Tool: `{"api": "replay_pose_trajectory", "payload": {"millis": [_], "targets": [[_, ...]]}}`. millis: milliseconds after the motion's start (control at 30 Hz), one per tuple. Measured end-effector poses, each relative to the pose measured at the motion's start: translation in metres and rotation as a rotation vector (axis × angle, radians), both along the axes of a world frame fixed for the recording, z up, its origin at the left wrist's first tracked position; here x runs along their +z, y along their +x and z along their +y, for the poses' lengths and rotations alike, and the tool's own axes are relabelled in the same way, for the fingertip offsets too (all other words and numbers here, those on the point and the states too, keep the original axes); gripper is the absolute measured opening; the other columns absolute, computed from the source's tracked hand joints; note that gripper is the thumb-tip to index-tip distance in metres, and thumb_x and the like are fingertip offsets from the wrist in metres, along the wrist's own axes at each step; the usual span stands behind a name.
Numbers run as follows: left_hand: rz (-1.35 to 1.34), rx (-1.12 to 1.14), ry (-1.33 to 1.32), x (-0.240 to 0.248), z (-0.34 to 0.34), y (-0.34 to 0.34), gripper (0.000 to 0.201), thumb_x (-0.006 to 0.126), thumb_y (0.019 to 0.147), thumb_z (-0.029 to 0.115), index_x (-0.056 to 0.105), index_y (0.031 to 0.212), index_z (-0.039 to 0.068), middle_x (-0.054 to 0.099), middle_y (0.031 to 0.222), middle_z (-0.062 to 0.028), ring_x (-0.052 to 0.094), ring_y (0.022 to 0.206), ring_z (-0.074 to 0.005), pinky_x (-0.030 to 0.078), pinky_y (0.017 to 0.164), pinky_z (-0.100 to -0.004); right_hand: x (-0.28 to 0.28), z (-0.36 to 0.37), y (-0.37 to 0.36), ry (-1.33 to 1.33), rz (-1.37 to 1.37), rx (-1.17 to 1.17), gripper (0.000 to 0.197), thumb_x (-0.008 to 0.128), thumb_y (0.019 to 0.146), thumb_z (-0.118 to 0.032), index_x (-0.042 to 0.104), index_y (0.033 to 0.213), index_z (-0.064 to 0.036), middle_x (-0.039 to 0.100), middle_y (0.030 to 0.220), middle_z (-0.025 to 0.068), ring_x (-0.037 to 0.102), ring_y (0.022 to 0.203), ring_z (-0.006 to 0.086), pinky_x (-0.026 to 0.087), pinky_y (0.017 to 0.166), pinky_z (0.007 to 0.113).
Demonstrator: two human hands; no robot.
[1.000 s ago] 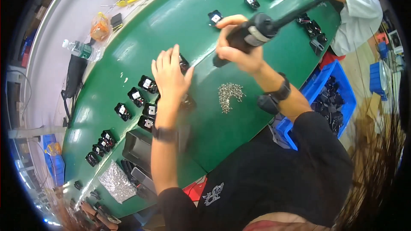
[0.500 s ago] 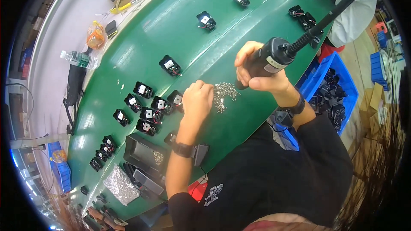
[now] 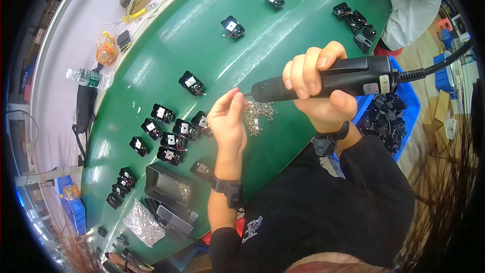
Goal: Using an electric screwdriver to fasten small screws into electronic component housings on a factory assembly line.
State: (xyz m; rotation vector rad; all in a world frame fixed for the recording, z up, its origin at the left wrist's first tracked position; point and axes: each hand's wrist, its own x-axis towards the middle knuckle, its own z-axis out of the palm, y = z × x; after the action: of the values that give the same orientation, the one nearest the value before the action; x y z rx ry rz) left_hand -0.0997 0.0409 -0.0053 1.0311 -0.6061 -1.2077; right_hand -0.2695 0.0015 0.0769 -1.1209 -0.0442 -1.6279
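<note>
My right hand [image 3: 318, 83] is wrapped around a black electric screwdriver [image 3: 353, 76], held level with its thin bit pointing left and its cable running off to the right. At the bit's tip, the fingertips of my left hand [image 3: 228, 119] are pinched together; whatever they hold is too small to make out. Below the screwdriver lies a loose pile of small silvery screws [image 3: 258, 116] on the green work table [image 3: 273, 156]. Just left of my left hand stand several black housings [image 3: 185, 129] with white parts and wires inside.
A black tray [image 3: 166, 184] holds more screws, beside a bag of silvery pieces [image 3: 144, 222]. More housings [image 3: 232, 28] are spread along the far table. At right is a blue crate [image 3: 411, 106] of black parts. Another person's sleeve [image 3: 414, 7] shows at the upper right.
The screwdriver has swung from a steep downward tilt to level, its tip moving left to my left hand. My left hand has turned, lifting its pinched fingertips off the screw pile's edge.
</note>
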Motion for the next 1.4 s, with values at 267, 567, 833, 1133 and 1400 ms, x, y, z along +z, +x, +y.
{"api": "replay_pose_trajectory", "payload": {"millis": [267,567,833,1133,1400], "targets": [[0.458,-0.223,0.006,0.003,-0.007,0.0,0.014,0.062,0.095,0.018,0.065,0.095,0.004,0.066,0.084,-0.0061,0.059,0.068,-0.0122,0.044,0.057,-0.024,-0.003,-0.007,-0.001,-0.002,-0.058,0.006,0.041,0.066,0.08,-0.031,0.05,0.11,-0.0083,0.05,0.077,0.0012,0.052,0.065,0.0149,0.043,0.07,0.033],[0.561,-0.235,0.068,0.001,-0.019,-0.003,0.016,0.059,0.097,0.022,0.063,0.089,0.009,0.065,0.077,-0.0019,0.057,0.06,-0.0096,0.04,0.051,-0.0231,-0.004,-0.016,0.0,-0.004,-0.075,0.004,0.041,0.066,0.08,-0.031,0.05,0.111,-0.009,0.051,0.077,0.0012,0.052,0.066,0.0152,0.043,0.07,0.033],[0.701,-0.256,0.029,-0.004,-0.04,-0.014,0.019,0.061,0.095,0.026,0.064,0.09,0.009,0.067,0.083,-0.0037,0.06,0.065,-0.0137,0.041,0.054,-0.0258,-0.007,-0.024,-0.004,-0.102,-0.111,-0.015,0.044,0.07,0.08,-0.024,0.046,0.113,-0.0071,0.052,0.083,0.0052,0.054,0.076,0.0176,0.044,0.078,0.036],[-1.478,-0.105,-0.348,-0.008,-0.125,0.0,0.041,0.081,0.068,0.019,0.067,0.104,0.004,0.066,0.104,-0.0113,0.063,0.096,-0.028,0.05,0.085,-0.0369,0.0,-0.04,-0.024,-0.096,-0.003,-0.31,0.044,0.066,0.08,-0.028,0.048,0.114,-0.0076,0.049,0.08,0.0033,0.05,0.07,0.0169,0.04,0.074,0.035],[-1.708,-0.171,-0.143,-0.032,-0.187,0.027,0.076,0.083,0.065,0.032,0.053,0.128,0.003,0.061,0.118,-0.0143,0.057,0.112,-0.0313,0.045,0.094,-0.0422,-0.008,-0.032,-0.015,-0.076,0.005,-0.154,0.04,0.072,0.079,-0.018,0.049,0.11,-0.0054,0.052,0.08,0.0066,0.054,0.074,0.0182,0.044,0.074,0.036]]}}
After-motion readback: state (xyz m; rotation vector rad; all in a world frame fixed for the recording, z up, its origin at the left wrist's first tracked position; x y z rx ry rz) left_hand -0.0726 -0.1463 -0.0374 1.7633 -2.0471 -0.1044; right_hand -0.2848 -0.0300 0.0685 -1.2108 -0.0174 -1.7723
